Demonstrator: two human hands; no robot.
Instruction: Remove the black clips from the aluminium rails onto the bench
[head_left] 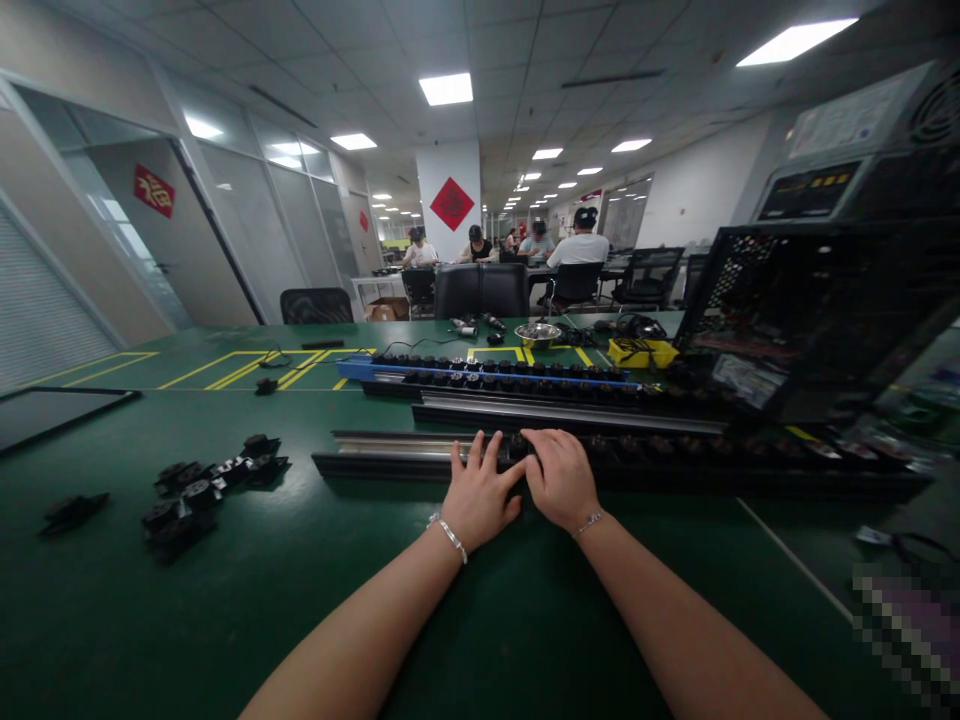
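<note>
A long black metal channel (397, 455) lies across the green table in front of me. Its left end is a bare trough, while black round parts (652, 447) sit in a row along its right half. My left hand (480, 497) rests on the channel with fingers spread. My right hand (564, 482) is curled over the channel just beside it, fingers bent together at a small black part (516, 446) in the trough. Much of that part is hidden by the fingers. Several loose black parts (199, 490) lie in a cluster to the left.
Behind lie another channel (555, 408) and a blue-edged strip (480, 373) with black parts. A metal bowl (538, 334) and yellow tray (641, 352) stand farther back. An open computer case (817, 310) rises at right. A flat black-framed panel (60, 410) lies left. People sit beyond.
</note>
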